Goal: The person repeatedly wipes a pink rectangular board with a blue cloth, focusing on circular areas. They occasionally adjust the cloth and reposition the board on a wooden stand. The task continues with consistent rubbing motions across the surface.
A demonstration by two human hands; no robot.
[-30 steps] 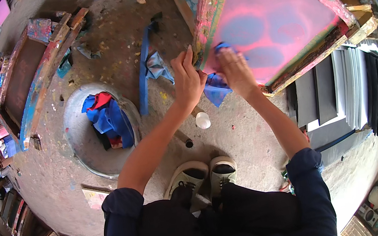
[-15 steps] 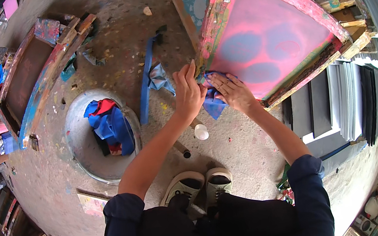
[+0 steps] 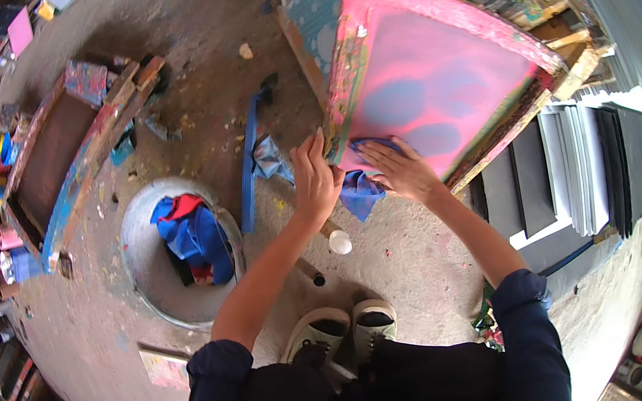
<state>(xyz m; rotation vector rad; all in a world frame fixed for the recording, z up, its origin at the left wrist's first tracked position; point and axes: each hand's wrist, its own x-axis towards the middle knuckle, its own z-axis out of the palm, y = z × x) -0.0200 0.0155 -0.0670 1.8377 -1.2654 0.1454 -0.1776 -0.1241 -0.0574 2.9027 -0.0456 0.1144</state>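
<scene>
A printing screen (image 3: 439, 18) with a paint-crusted pink wooden frame stands tilted in front of me. Its pink mesh bears several blurry blue-grey round patches. My left hand (image 3: 314, 185) grips the frame's lower left edge, thumb toward the mesh; the fingertips are partly hidden behind the wood. Against the lower left of the mesh, my right hand (image 3: 404, 169) presses a blue cloth (image 3: 362, 195) with its fingers laid over it. A loose end of the cloth hangs below the frame, between my hands.
Blue and red cloths (image 3: 194, 237) lie in a round metal tub (image 3: 141, 283) at left. A blue strip (image 3: 248, 162), a tube with a white end (image 3: 339, 241) and a dark pipe (image 3: 311, 272) lie on the floor. Stacked sheets (image 3: 576, 168) stand at right, another screen frame (image 3: 76, 168) far left.
My right hand has slid the cloth a little rightward over the mesh, and a cloth end now hangs apart. My left hand keeps its hold on the frame. The whole view has shifted slightly.
</scene>
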